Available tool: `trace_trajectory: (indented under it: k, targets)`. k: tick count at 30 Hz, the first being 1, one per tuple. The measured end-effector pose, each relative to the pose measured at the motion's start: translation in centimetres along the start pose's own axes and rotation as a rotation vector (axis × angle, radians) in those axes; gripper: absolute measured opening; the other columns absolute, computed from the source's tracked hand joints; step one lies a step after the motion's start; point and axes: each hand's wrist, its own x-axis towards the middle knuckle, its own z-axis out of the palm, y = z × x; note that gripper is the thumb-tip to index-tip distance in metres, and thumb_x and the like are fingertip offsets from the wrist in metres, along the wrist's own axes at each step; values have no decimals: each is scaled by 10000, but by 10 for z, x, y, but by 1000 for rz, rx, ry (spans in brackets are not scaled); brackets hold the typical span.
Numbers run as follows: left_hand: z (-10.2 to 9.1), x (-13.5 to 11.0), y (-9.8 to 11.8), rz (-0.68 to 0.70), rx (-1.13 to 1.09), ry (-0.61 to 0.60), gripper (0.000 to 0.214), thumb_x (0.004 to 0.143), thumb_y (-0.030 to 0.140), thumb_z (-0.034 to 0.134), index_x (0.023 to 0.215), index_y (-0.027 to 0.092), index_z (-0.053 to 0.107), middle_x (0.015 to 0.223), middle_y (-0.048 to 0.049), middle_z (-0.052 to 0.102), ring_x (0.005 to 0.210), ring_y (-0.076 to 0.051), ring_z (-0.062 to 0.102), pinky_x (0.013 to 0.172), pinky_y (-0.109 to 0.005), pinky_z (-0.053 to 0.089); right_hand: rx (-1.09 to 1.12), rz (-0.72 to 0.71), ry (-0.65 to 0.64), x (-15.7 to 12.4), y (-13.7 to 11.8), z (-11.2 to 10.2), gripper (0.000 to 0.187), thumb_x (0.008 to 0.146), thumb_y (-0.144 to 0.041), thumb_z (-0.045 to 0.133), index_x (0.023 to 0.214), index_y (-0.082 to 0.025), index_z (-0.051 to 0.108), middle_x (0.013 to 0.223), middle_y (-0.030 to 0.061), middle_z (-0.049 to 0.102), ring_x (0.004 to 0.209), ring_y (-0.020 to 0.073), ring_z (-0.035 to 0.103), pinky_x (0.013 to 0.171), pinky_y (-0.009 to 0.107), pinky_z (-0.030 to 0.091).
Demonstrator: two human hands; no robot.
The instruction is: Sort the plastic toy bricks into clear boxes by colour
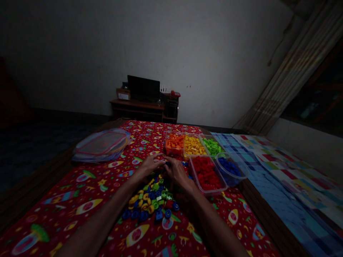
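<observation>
My left hand and my right hand meet over the far end of a pile of mixed small bricks on a red patterned cloth. Both hands have fingers curled together around a small dark piece between them; the room is dim and I cannot make out what it is. To the right stand clear tubs of sorted bricks: orange, yellow, green, red and a round one with blue.
A stack of clear lids lies at the back left of the cloth. A blue chequered mat lies to the right. A desk with a dark monitor stands against the far wall.
</observation>
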Motion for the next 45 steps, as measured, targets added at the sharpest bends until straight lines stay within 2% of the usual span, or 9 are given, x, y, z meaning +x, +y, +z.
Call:
trace_trajectory:
  k: [4, 11, 15, 20, 27, 33, 38, 42, 45]
  targets:
    - [6, 6, -9, -78, -103, -65, 652, 653, 388, 710, 1231, 128, 558, 722, -41, 735, 666, -206, 687, 589, -295, 525, -90, -62, -63, -5, 0, 0, 323, 863, -152, 485, 1172, -111, 572, 1070, 145, 663, 1008, 214, 606, 887, 338, 453]
    - [-3, 4, -3, 155, 199, -2, 434, 799, 507, 495, 996, 183, 706, 854, -49, 747, 797, -238, 681, 665, -302, 525, -70, 31, -83, -2, -13, -19, 223, 862, -167, 475, 1037, -142, 609, 967, 111, 659, 912, 201, 598, 830, 322, 460]
    - [-17, 3, -3, 160, 336, 135, 418, 797, 490, 479, 954, 177, 708, 859, -49, 748, 835, -258, 678, 710, -314, 521, 411, 330, -131, 9, -18, -26, 165, 829, -182, 495, 919, -149, 630, 852, 54, 669, 814, 171, 611, 791, 310, 487]
    - [-27, 3, -23, 92, 161, 191, 498, 770, 514, 482, 1032, 137, 675, 826, -77, 747, 839, -261, 689, 744, -342, 531, 1220, 744, -40, 20, -22, -29, 109, 778, -145, 560, 871, -143, 616, 716, 10, 668, 713, 112, 633, 770, 253, 525]
    - [-30, 4, -41, -24, -178, 265, 414, 662, 461, 609, 918, 141, 666, 848, -101, 737, 857, -241, 696, 821, -359, 539, 1457, 804, 55, 22, -21, -36, 164, 796, -285, 649, 743, -134, 613, 728, 38, 673, 789, 154, 671, 834, 307, 558]
    - [-33, 1, -33, -35, -141, 228, 361, 697, 427, 584, 907, 146, 668, 818, -91, 738, 847, -245, 701, 824, -379, 545, 1154, 563, 283, 19, 5, -120, 194, 650, -144, 728, 831, -142, 658, 763, 26, 705, 764, 138, 672, 818, 290, 564]
    - [-33, 1, -32, -13, -104, 223, 360, 718, 415, 550, 915, 136, 665, 847, -99, 736, 846, -234, 696, 828, -373, 540, 503, 601, 463, -10, 57, -202, 180, 671, -177, 658, 846, -136, 661, 707, 23, 691, 677, 152, 678, 739, 300, 562]
    - [-31, 0, -36, -10, -66, 218, 405, 728, 429, 534, 977, 135, 658, 883, -107, 735, 839, -229, 693, 811, -366, 541, -143, 663, 359, -27, 84, -227, 233, 717, -225, 592, 887, -109, 701, 773, 96, 716, 785, 235, 691, 756, 359, 534]
    - [-30, -3, -37, 37, 60, 247, 445, 750, 450, 501, 1029, 140, 659, 942, -108, 732, 875, -242, 686, 783, -360, 546, -337, 566, 286, -22, 77, -221, 261, 766, -250, 548, 919, -122, 715, 913, 127, 725, 905, 241, 674, 829, 353, 503]
